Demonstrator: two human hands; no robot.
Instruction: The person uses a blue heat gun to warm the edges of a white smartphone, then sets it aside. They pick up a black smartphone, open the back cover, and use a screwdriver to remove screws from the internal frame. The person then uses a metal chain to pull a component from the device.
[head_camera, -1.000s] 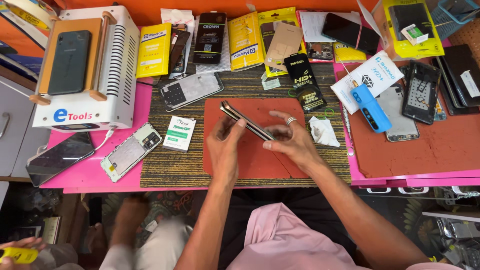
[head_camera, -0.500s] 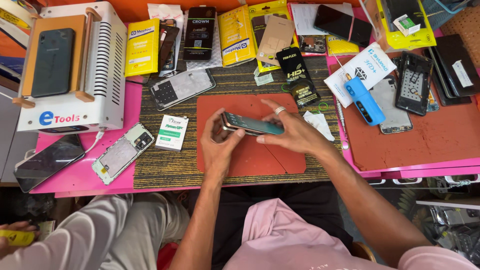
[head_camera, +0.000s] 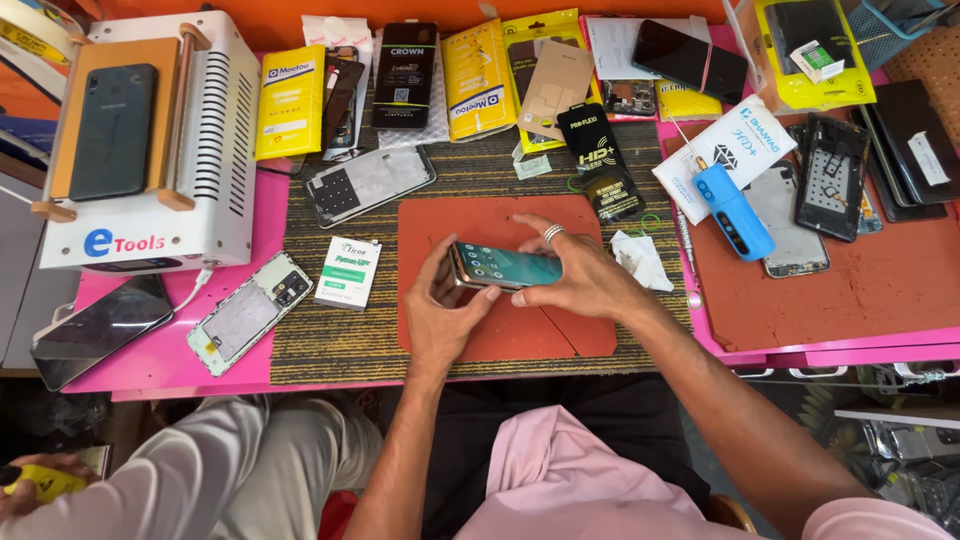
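I hold smartphone (head_camera: 505, 266) edgewise above red mat (head_camera: 440, 222) — left hand (head_camera: 443, 312) clamps its end, right hand (head_camera: 578, 275) pinches its long edges, screen tilted toward me, likely for inspection; blue cylindrical tool (head_camera: 732, 211) well apart.

Pink workbench (head_camera: 150, 375) carries a striped mat (head_camera: 330, 345), red pad (head_camera: 560, 330), white machine (head_camera: 215, 140).
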